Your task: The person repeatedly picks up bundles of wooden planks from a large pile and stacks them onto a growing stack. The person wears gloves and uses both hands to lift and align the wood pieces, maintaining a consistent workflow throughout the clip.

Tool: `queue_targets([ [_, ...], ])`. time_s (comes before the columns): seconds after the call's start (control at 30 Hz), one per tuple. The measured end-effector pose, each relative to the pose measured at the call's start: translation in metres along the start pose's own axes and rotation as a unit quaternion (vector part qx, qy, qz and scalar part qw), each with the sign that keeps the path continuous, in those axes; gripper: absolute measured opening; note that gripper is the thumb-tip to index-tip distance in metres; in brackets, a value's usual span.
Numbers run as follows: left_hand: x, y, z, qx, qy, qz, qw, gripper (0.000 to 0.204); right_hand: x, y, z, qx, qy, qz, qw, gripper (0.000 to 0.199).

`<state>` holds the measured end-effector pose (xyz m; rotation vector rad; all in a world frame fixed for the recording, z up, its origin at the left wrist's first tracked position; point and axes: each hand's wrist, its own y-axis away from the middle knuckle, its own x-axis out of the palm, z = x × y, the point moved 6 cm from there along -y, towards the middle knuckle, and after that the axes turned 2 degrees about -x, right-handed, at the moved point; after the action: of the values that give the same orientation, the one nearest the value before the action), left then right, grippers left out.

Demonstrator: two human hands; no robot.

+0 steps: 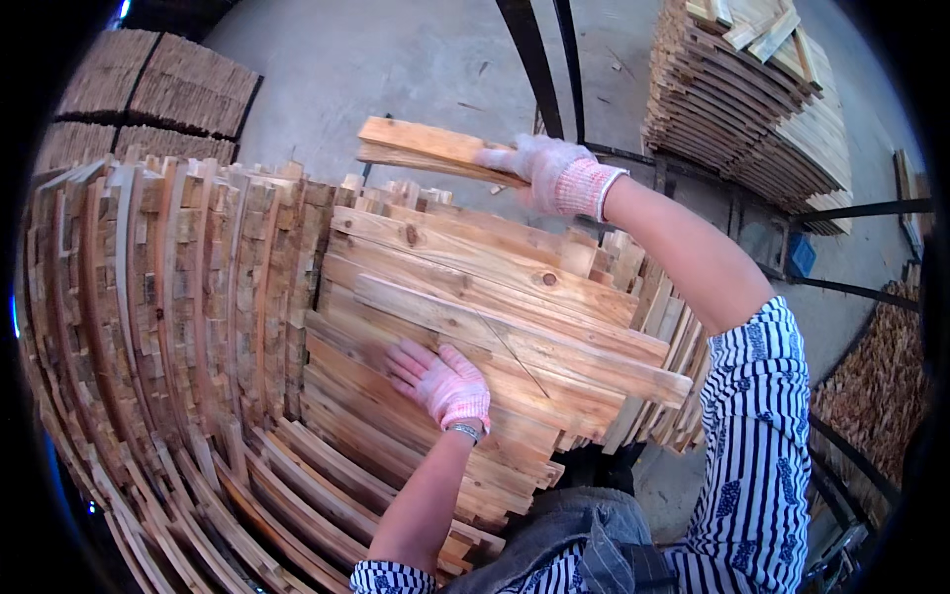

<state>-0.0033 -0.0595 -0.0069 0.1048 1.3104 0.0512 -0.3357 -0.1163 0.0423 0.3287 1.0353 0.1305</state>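
My right hand [562,175], in a white and pink knit glove, grips the right end of short wooden boards [427,141] at the far side of the stack. At least two boards show in that grip, one above the other. Below and nearer to me, my left hand [442,384], gloved alike, is spread with its fingers apart over the layer of planks [475,257]; a blur runs past its fingertips. A narrow loose plank [524,342] lies slantwise on top of that layer, to the right of my left hand.
On the left rises a tall wall of stacked boards [198,287], end faces outward. Strapped bundles [163,84] stand at the far left. Another board pile [737,109] is at the far right, with a blue container [801,254] below it. Black metal bars [534,64] cross the far side.
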Motion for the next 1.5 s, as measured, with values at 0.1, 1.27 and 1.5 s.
queue_targets([
  [0.1,0.004,0.004,0.000,0.000,0.020,-0.009,1.000,0.072,0.022,-0.013,-0.003,-0.017,0.001,0.026,1.000,0.068],
  [1.27,0.007,0.002,0.004,0.028,0.050,-0.019,0.998,0.073,0.080,-0.084,0.007,0.005,-0.157,0.051,0.986,0.059],
  [1.5,0.002,-0.011,0.015,0.047,0.147,0.068,0.986,0.083,0.101,-0.074,0.025,0.002,-0.122,0.048,0.991,0.066],
])
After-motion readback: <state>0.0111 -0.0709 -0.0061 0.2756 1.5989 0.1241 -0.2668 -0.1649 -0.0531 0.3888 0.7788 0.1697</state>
